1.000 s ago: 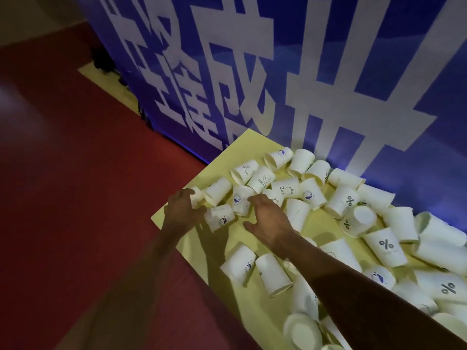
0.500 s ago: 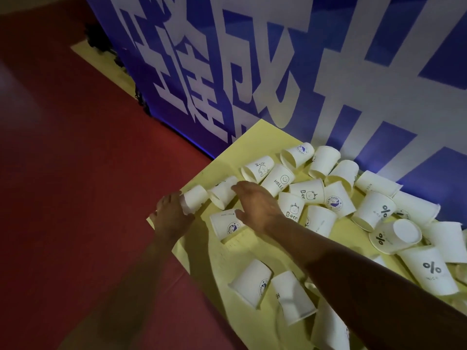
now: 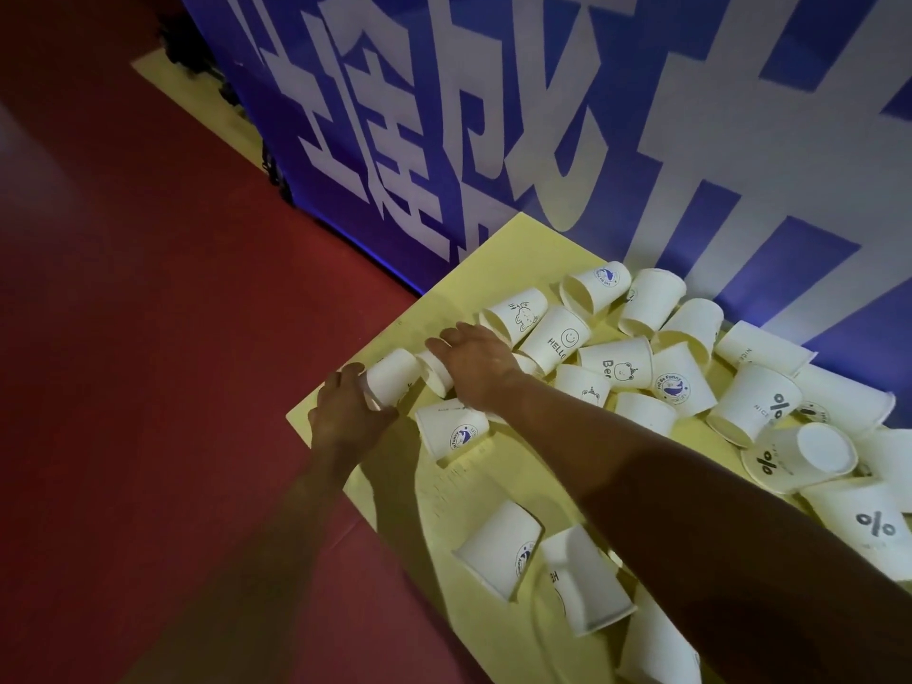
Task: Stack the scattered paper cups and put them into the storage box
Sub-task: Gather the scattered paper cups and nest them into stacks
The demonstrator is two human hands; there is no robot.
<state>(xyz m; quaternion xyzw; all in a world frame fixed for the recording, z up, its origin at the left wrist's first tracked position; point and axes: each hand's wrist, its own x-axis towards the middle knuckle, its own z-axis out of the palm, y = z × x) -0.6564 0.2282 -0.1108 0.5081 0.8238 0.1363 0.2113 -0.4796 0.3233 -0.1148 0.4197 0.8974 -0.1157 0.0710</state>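
Observation:
Several white paper cups lie scattered on a yellow table (image 3: 498,269), most of them on their sides. My left hand (image 3: 348,412) grips one plain cup (image 3: 392,375) at the table's left edge. My right hand (image 3: 476,360) rests over a second cup (image 3: 437,370) lying right beside the first, fingers curled on it. A cup with a blue whale logo (image 3: 454,431) lies just below both hands. Two more cups (image 3: 503,548) lie nearer to me. No storage box is in view.
A blue banner with large white characters (image 3: 567,140) stands upright along the table's far side. Red floor (image 3: 148,338) lies to the left, below the table edge. Cups with percent signs (image 3: 762,409) crowd the right side.
The view has shifted left and closer. My left hand keeps its cup, and my right hand has reached further left onto the cup beside it. The two cups now lie next to each other.

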